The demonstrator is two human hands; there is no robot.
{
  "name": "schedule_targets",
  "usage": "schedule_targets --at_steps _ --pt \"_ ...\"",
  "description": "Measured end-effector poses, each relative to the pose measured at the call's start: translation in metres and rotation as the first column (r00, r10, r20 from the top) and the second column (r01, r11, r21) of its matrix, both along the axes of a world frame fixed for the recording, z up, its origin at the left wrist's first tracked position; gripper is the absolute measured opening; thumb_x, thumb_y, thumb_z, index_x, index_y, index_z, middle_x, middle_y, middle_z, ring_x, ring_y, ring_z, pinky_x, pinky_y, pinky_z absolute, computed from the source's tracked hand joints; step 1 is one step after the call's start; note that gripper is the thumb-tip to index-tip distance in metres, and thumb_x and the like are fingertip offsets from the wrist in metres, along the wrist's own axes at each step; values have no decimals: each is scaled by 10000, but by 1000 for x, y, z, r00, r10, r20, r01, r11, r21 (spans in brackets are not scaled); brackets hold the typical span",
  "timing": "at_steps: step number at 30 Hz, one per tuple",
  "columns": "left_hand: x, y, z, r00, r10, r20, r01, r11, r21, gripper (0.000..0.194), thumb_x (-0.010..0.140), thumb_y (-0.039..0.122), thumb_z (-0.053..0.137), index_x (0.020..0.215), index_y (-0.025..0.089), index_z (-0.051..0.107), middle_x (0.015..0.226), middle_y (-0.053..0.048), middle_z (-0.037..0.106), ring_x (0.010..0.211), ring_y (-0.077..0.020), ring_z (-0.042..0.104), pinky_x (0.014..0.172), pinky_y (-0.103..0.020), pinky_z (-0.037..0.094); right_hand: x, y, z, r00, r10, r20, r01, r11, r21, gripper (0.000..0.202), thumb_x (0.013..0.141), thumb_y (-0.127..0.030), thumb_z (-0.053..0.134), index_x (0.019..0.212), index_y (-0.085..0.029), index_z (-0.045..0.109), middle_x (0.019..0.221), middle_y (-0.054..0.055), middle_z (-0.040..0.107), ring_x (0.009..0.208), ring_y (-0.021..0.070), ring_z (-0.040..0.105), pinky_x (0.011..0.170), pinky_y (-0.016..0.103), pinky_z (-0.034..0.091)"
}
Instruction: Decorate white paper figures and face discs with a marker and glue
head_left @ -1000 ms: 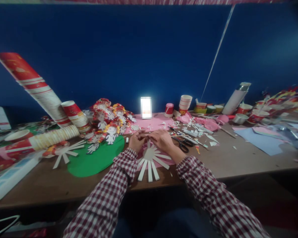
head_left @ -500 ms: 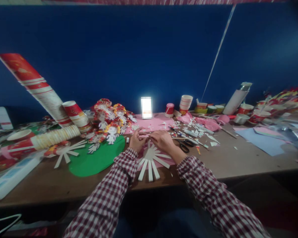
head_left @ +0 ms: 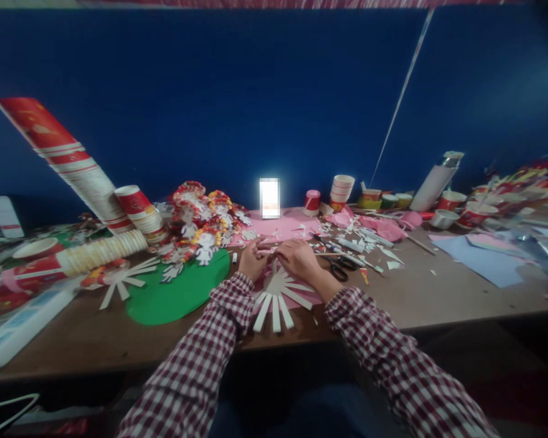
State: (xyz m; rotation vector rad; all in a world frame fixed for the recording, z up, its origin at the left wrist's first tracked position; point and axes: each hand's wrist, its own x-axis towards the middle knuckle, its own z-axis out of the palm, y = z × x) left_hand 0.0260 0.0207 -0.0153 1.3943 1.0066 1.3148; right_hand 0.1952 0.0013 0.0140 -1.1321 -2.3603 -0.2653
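Note:
A white paper cup cut into strips (head_left: 277, 285) lies with its strips fanned out over a pink sheet (head_left: 296, 299), several of them pointing toward me. At its far side, my left hand (head_left: 254, 260) is closed, fingertips pinched at one strip. From the right, my right hand (head_left: 298, 259) is closed on the same far part, its fingers bent and meeting the left fingertips. The strip between the fingers is mostly hidden. Black-handled scissors (head_left: 340, 266) lie just right of my right hand.
A green disc (head_left: 182, 298) and another fanned cut cup (head_left: 123, 278) lie left, near decorated paper figures (head_left: 206, 244) and leaning stacks of paper cups (head_left: 84, 176). Paper scraps (head_left: 369, 237), a thermos (head_left: 436, 182) and blue-grey sheets (head_left: 479, 258) are right. The table's edge runs in front.
Both hands stay at the far side of the cut cup, with only slight finger movement. The cup's near strips have shifted very slightly.

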Motion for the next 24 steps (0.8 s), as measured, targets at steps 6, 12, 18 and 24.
schedule_targets --at_steps 6,12,18,24 --pt "1 1 -2 998 -62 23 62 998 -18 693 572 354 807 1164 122 532 921 -106 696 858 -212 664 725 -323 543 0 -2 4 1000 -8 30 7 1000 21 161 897 -272 533 905 -177 662 880 69 658 855 201 546 784 314 346" --pt "-2 2 -5 996 -85 2 85 994 -64 667 557 412 813 1103 107 580 893 -127 725 843 -234 677 758 -341 535 -1 -5 6 998 -3 63 1 999 45 166 899 -259 525 946 -183 665 892 74 657 871 215 531 782 330 334" --pt "-3 -2 -1 997 -66 -43 62 993 -99 596 604 408 784 1078 101 597 817 -106 728 650 -170 654 562 -253 509 -1 -4 7 998 -6 64 2 998 67 146 895 -241 528 875 -176 657 880 64 659 861 210 523 779 327 330" --pt "-1 -4 5 995 -63 -79 54 992 -110 529 636 382 755 1051 93 599 762 -87 717 560 -135 608 500 -226 470 0 -4 7 998 6 62 -12 995 95 115 886 -235 545 870 -182 646 890 59 657 850 202 514 789 328 326"
